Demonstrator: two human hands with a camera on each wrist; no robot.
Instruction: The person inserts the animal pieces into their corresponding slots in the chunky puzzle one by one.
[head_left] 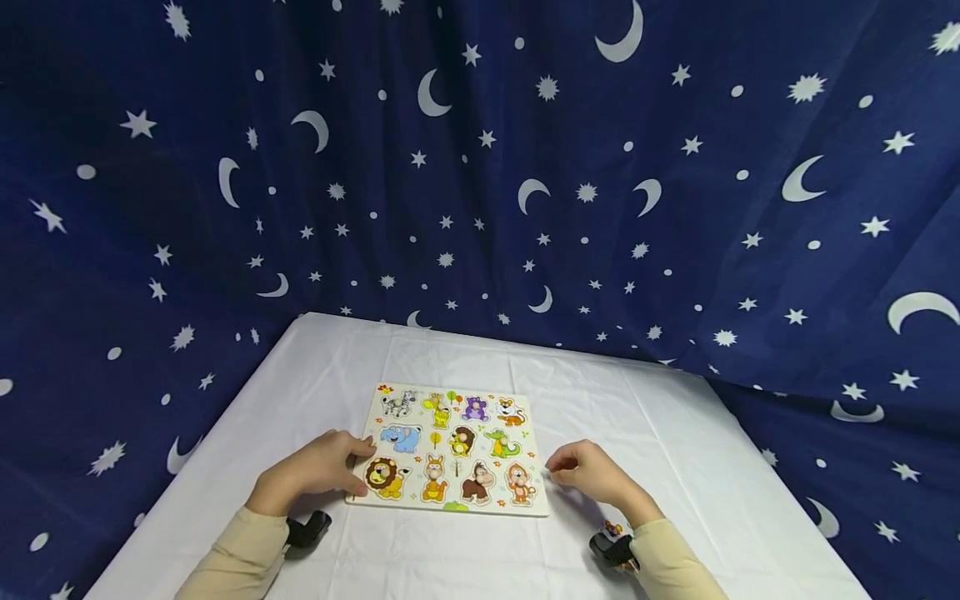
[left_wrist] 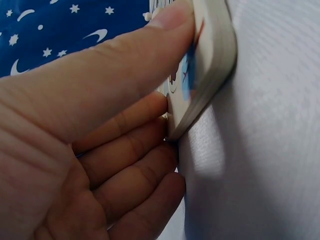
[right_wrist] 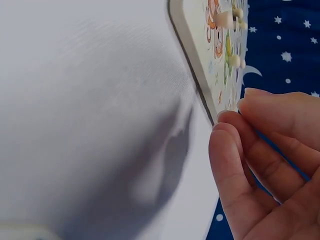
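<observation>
A wooden puzzle board [head_left: 420, 465] with knobbed animal pieces lies flat on the white cloth. Among its pictures are a lion [head_left: 384, 478], an elephant [head_left: 400, 438] and a crocodile [head_left: 502, 444]. At the board's near left corner my left hand [head_left: 322, 467] grips the edge. The left thumb [left_wrist: 165, 20] lies over the top face while the other fingertips meet the side. My right hand [head_left: 592, 472] is beside the right edge with its fingers loosely bent and nothing visible between them. Its fingertips [right_wrist: 227, 120] come right up to the board's edge.
White cloth [head_left: 465, 558] covers the table. A dark blue curtain [head_left: 480, 192] with moons and stars hangs behind and at both sides. Black wrist cameras [head_left: 307, 530] sit under both wrists. A small colourful item [head_left: 612, 528] shows by the right one, partly hidden.
</observation>
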